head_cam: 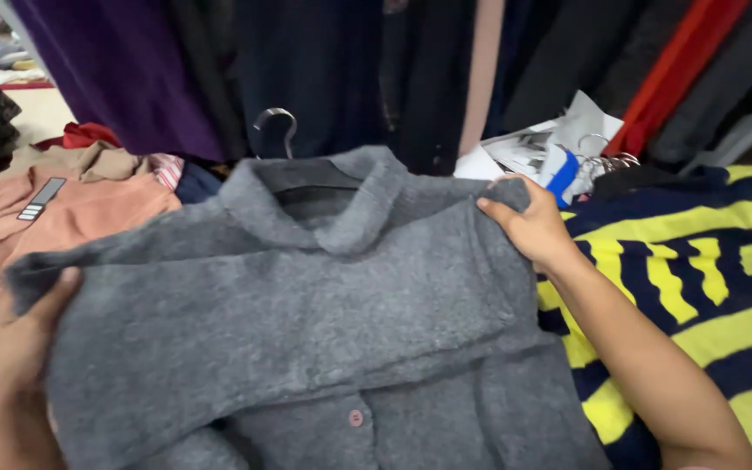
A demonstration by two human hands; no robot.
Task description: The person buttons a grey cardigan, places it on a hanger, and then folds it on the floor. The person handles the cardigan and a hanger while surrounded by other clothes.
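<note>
Both hands point(10, 374) point(528, 228) grip grey coat point(306, 305) edges.

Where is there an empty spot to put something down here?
Almost none. The grey coat, held by the left hand and right hand, fills the middle. The peach garment lies left, the striped garment right, hanging clothes behind. Only a pale bare patch shows far left.
</note>
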